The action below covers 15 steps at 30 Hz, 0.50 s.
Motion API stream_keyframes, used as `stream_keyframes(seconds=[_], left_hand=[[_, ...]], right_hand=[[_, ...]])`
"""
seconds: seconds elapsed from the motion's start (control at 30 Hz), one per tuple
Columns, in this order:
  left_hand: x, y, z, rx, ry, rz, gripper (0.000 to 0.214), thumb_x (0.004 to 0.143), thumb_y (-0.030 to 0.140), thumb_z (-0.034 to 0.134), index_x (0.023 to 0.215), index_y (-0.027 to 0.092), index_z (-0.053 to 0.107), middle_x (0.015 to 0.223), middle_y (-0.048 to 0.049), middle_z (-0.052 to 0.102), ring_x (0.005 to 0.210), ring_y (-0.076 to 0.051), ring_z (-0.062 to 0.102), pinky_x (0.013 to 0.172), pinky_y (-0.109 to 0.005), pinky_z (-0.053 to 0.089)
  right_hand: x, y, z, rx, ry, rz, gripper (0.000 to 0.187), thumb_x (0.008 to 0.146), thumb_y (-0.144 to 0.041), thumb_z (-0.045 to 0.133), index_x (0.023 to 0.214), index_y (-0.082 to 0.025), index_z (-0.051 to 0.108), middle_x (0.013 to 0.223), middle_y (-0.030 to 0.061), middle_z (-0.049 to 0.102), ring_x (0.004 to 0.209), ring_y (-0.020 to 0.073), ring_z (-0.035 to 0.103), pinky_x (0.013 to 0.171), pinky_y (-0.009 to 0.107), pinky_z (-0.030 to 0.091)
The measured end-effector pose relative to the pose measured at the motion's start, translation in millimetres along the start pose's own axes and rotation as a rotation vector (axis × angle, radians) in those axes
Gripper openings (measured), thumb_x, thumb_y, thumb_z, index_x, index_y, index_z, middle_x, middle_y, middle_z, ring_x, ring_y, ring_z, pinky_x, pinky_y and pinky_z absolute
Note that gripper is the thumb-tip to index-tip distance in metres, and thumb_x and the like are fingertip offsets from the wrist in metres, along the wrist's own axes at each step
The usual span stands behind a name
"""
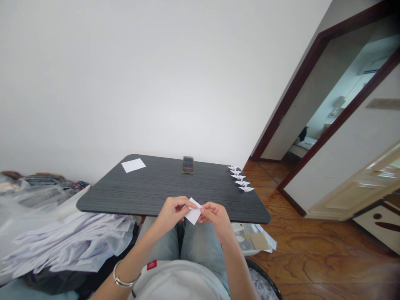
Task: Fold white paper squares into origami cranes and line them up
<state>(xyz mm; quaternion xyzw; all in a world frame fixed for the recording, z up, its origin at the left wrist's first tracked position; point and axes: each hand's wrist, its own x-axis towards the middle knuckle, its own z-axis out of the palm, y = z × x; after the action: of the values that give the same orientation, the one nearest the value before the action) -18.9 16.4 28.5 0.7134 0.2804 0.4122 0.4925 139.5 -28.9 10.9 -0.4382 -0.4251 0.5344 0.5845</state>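
A small folded piece of white paper [193,215] is held up at the table's near edge, above my lap. My left hand [174,212] pinches its left side between thumb and fingers. My right hand [215,214] grips the right corner, its thumb and index finger pressed together on the paper. Along the table's right edge stands a row of several folded white paper cranes [240,177]. A stack or sheet of flat white paper [133,165] lies at the far left corner of the table.
The dark table [150,183] stands against a white wall. A phone [188,165] leans upright at its back edge. To the left lies a heap of white cloth [78,237]. At lower right are a tray of papers [250,237] and a dark bin [262,283] with white scraps.
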Motion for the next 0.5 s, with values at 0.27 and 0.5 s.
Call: stream_keyframes(seconds=[0.27,0.5], left_hand=[[-0.4,-3.0,-3.2,-0.049,0.002,-0.062,0.019,0.072,0.028,0.057,0.071,0.012,0.068,0.061,-0.0019,0.058,0.042,-0.008,0.046,0.037,-0.017,0.035],[-0.1,-2.3,-2.5,-0.044,0.004,-0.07,0.018,0.073,0.027,0.057,0.07,0.012,0.066,0.057,-0.001,0.056,0.043,-0.008,0.047,0.039,-0.017,0.037]], right_hand=[[-0.4,1.2,-1.4,0.034,-0.034,0.022,0.018,0.065,-0.031,0.068,0.069,-0.014,0.065,0.056,0.0029,0.066,0.051,0.0108,0.061,0.048,0.018,0.048],[-1.4,-0.4,0.2,0.032,-0.041,0.007,0.02,0.066,-0.034,0.066,0.072,-0.015,0.064,0.058,0.002,0.066,0.054,0.011,0.061,0.048,0.018,0.048]])
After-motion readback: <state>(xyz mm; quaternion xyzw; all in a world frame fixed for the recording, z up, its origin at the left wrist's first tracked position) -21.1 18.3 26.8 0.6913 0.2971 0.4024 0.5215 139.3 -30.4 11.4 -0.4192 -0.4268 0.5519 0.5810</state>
